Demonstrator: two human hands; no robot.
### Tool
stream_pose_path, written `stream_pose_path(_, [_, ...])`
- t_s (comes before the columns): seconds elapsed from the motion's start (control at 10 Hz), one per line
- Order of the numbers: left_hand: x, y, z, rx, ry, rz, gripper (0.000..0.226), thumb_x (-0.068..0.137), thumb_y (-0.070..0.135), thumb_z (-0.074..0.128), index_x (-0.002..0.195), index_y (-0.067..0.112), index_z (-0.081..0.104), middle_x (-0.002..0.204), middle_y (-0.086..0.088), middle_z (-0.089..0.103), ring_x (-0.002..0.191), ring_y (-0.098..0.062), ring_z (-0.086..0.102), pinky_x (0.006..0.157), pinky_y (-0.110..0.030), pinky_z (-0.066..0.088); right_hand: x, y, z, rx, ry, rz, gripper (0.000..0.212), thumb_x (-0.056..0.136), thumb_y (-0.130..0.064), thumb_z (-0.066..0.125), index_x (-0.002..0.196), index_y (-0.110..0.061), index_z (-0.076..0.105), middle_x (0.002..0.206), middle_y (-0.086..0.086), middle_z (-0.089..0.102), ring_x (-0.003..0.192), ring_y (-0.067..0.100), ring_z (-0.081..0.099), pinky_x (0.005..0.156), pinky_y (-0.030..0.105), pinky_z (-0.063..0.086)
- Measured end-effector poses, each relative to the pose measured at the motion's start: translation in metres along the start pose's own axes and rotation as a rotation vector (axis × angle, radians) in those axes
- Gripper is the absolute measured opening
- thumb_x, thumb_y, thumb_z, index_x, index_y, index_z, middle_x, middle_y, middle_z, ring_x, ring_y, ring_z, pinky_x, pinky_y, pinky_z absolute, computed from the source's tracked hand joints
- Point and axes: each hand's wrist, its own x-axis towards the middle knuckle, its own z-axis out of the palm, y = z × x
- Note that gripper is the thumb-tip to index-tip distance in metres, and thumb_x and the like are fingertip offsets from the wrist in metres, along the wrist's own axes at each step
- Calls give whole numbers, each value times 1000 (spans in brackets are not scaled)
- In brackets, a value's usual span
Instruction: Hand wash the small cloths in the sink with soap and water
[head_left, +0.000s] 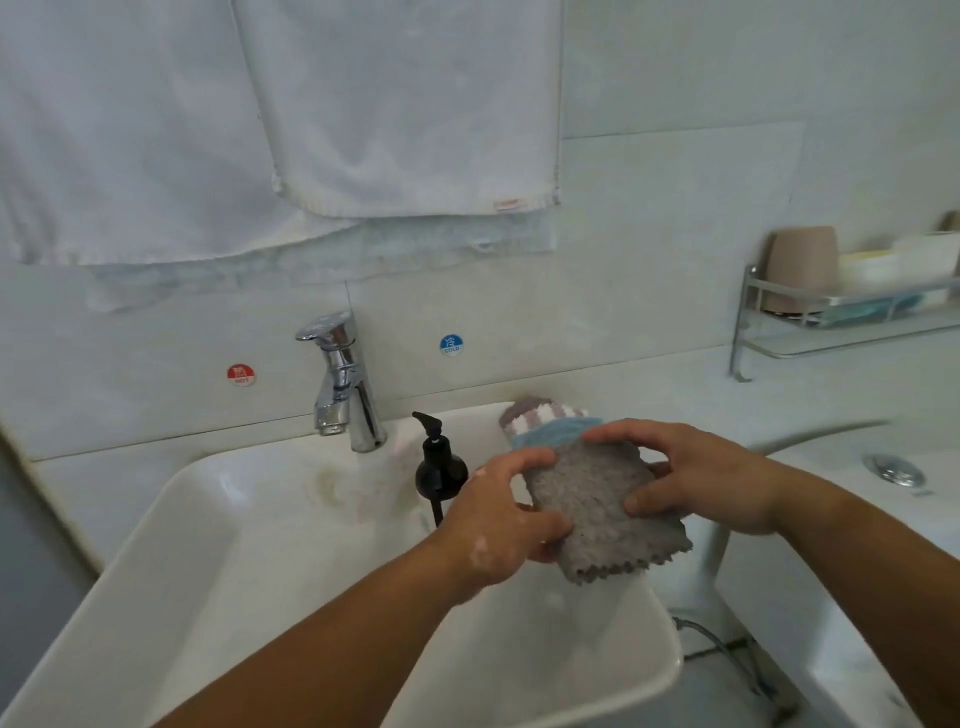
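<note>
Three small cloths show in my feed, and as far as I can judge none is fully washed yet. Reading from the left, the faucet (343, 379) runs no water that I can see, and the sink (171, 561) below it looks mostly dry, with a faint stain near the back. The black soap dispenser (440, 462) stands on the sink's back rim, just beside the left hand (498, 525). That hand curls round the near left edge of the grey cloth (597, 499), thumb on top, and pale flecks on its skin may be suds, though I cannot tell for certain. The right hand (691, 478) grips the opposite edge, fingers above and thumb pressed on the face, so both hands hold the grey cloth above the sink's right side, and I take this for the scrubbing step on the first piece. Just behind it the blue cloth (550, 434) and the striped cloth (540, 413) wait at the sink's far right corner; I cannot tell whether the blue one touches the grey. Rinsing, wringing and the other two cloths remain, by my estimate. As for the room, white towels (291, 130) hang on the wall at upper left, a red hot sticker (240, 374) and a blue cold sticker (451, 344) flank the faucet on the pale tiles, a second basin (831, 519) with a metal drain (893, 470) sits to the right, and a metal shelf (852, 322) on the right wall carries a beige cup (802, 267) and some blurred containers.
</note>
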Motion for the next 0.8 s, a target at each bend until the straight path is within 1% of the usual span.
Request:
stream_pose_path(0.1, [17, 1, 6, 28, 37, 6, 61, 84, 2, 78, 134, 30, 55, 137, -4, 43, 102, -28, 67, 67, -32, 63, 16, 5, -7, 46, 22, 17, 52, 83, 9, 73, 114, -33, 75, 132, 5, 57, 110, 29, 65, 74, 37, 62])
stream_pose_path(0.2, [28, -4, 7, 52, 72, 14, 56, 85, 1, 78, 127, 33, 56, 135, 0, 38, 107, -31, 63, 69, -35, 64, 28, 14, -9, 78, 51, 39, 52, 82, 9, 74, 116, -30, 74, 130, 8, 58, 108, 31, 67, 74, 37, 62])
stream_pose_path(0.3, [34, -14, 6, 89, 87, 11, 56, 86, 2, 77, 125, 36, 55, 135, 1, 37, 108, -31, 63, 67, -31, 64, 36, 25, -5, 142, 72, 41, 55, 81, 10, 74, 122, -27, 70, 130, 9, 57, 109, 31, 65, 72, 38, 62])
stream_pose_path(0.4, [39, -26, 4, 116, 105, 13, 63, 85, 1, 77, 134, 33, 54, 133, 4, 35, 108, -31, 63, 70, -37, 65, 40, 37, 3, 214, 115, 25, 60, 80, 10, 75, 127, -28, 65, 129, 6, 56, 110, 30, 64, 79, 48, 63])
stream_pose_path(0.5, [43, -34, 7, 142, 118, 22, 67, 84, 1, 77, 136, 35, 52, 132, 8, 33, 112, -35, 61, 72, -40, 65, 40, 49, 8, 321, 147, 7, 63, 78, 7, 77, 128, -28, 64, 132, 5, 55, 115, 32, 62, 86, 56, 60])
stream_pose_path(0.6, [47, -40, 11, 196, 123, 41, 69, 85, 7, 77, 137, 42, 49, 135, 9, 32, 116, -34, 59, 77, -41, 65, 35, 50, 9, 333, 154, 27, 61, 84, 7, 73, 132, -26, 59, 133, 3, 54, 115, 30, 63, 85, 51, 61])
stream_pose_path(0.7, [42, -36, 10, 193, 94, 17, 70, 86, 11, 78, 140, 43, 47, 137, 6, 33, 117, -31, 57, 75, -38, 65, 31, 42, 2, 106, 163, 96, 66, 84, 0, 77, 139, -26, 52, 135, 1, 53, 109, 25, 66, 82, 42, 63])
stream_pose_path(0.8, [27, -20, -3, 213, 70, -19, 75, 84, 23, 82, 144, 45, 44, 136, 4, 40, 113, -23, 57, 77, -33, 64, 22, 17, -3, -282, 210, 150, 78, 81, -16, 82, 148, -30, 44, 145, -5, 46, 113, 19, 63, 81, 28, 58])
